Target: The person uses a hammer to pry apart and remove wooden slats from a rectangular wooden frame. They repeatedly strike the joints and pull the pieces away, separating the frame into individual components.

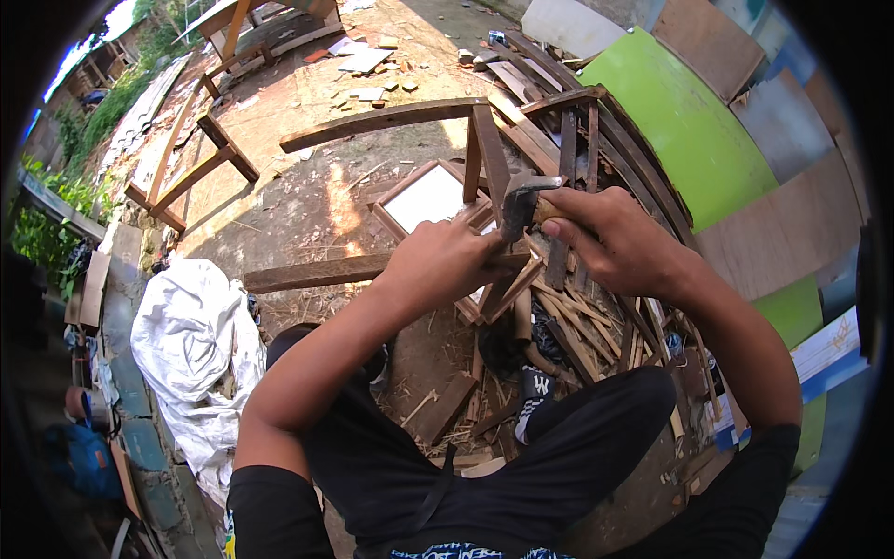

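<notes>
My right hand (622, 238) is closed round the wooden handle of a claw hammer (523, 203), close under its metal head. Just left of the hammer head, my left hand (433, 259) has its fingers curled together at a wooden corner. What those fingers hold, if anything, is hidden. Under both hands lies a brown wooden frame with a white panel (424, 199). Dark wooden beams (321, 272) joined to an upright post (488, 154) stand around it, one beam passing beneath my left wrist.
A white sack (196, 340) lies at the left beside a low block wall (144, 401). Thin wood strips (582, 326) are piled near my foot. Long planks (605, 140) and a green board (680, 130) stand at the right. Another wooden frame (196, 177) lies farther off.
</notes>
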A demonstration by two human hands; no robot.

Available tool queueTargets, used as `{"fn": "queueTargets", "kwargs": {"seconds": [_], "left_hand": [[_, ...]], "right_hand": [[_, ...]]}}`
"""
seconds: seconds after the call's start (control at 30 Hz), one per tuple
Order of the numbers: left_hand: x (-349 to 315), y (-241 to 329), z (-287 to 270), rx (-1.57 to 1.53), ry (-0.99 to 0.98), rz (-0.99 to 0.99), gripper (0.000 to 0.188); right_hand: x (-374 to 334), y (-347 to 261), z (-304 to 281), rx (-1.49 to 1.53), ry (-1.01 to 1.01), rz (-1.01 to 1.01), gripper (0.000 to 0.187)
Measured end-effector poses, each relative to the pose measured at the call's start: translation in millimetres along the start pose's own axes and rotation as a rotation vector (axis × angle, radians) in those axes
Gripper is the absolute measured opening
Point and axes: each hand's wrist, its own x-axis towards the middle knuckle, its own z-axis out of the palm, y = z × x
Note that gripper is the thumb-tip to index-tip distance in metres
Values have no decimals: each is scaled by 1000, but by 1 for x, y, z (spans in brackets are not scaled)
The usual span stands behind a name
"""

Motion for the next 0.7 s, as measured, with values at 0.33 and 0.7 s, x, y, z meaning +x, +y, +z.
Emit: {"fn": "queueTargets", "kwargs": {"seconds": [0.33, 0.7], "left_hand": [[3, 2, 7, 10, 124, 21, 58], [4, 8, -5, 6, -40, -19, 61]], "right_hand": [[6, 4, 8, 99, 584, -170, 28], [7, 2, 4, 95, 613, -148, 25]]}}
